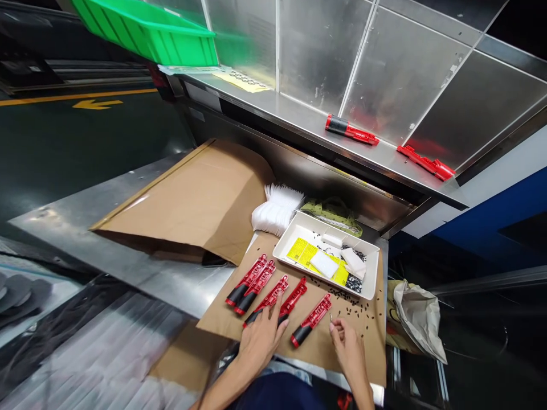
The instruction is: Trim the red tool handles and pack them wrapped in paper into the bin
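Several red-and-black plastic handle parts lie in a row on a brown cardboard sheet point(316, 341). My left hand point(260, 336) rests flat, fingers stretched out, on the black end of the middle handle part point(273, 296). My right hand point(344, 339) is pinched shut on a tiny thin piece, perhaps a spring or pin, just right of the rightmost handle part point(311, 320). Small black bits point(342, 296) are scattered on the cardboard near the hands.
A white tray point(284, 245) holds yellow labels, white pads and small black parts. Behind it sits a stack of white pieces point(277, 210). A large brown cardboard sheet point(196, 199) leans left. Two red parts point(350, 131) lie on the steel shelf; a green bin point(149, 28) sits upper left.
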A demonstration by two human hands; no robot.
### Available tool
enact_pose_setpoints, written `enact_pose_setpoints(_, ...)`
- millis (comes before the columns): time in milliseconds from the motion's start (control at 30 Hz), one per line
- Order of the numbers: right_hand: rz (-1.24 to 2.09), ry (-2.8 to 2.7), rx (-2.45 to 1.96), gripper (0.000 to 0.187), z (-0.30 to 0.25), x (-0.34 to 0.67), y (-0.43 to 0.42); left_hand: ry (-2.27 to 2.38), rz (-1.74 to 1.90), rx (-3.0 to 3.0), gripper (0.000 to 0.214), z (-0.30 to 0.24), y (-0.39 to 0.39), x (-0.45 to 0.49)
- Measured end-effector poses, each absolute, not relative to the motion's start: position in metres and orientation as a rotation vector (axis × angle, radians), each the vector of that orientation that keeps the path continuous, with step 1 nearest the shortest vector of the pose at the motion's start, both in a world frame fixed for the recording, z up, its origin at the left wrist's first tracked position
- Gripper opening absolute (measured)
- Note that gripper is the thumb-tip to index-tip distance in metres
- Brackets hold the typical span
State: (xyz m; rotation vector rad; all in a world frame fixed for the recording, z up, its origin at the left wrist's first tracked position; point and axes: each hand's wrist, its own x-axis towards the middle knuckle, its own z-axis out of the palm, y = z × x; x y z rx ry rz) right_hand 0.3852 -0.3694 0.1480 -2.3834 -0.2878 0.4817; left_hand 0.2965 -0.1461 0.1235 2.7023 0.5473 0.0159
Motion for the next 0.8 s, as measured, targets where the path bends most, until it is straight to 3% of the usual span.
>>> enact_pose_setpoints(233, 0.635, -0.206, -2.509, 0.059, 0.119, 0.376, -0.349, 0.238, -0.241, 2.747, 0.054, 0.150, -0.167, 0.311)
enact_pose_setpoints(400, 0.285, -0.152, -2.648, 0.047, 0.152, 0.434, -0.354, 0.146, -0.430, 2.718, 0.093, 0.132, -0.208, 0.345)
enact_pose_setpoints(600, 0.092, -0.149, -2.760, 0.039, 0.183, 0.544, -0.356, 0.125, -0.521, 2.570, 0.070, 0.132, -0.182, 0.336)
enact_pose_setpoints(700, 0.176, -0.236, -2.788, 0.041, 0.177, 0.575, -0.345, 0.142, -0.541, 2.079, 0.067, 0.142, -0.153, 0.316)
enact_pose_setpoints(800, 0.228, -0.317, -2.786, 0.037, 0.168, 0.587, -0.330, 0.226, -0.512, 1.231, 0.078, 0.159, -0.139, 0.307)
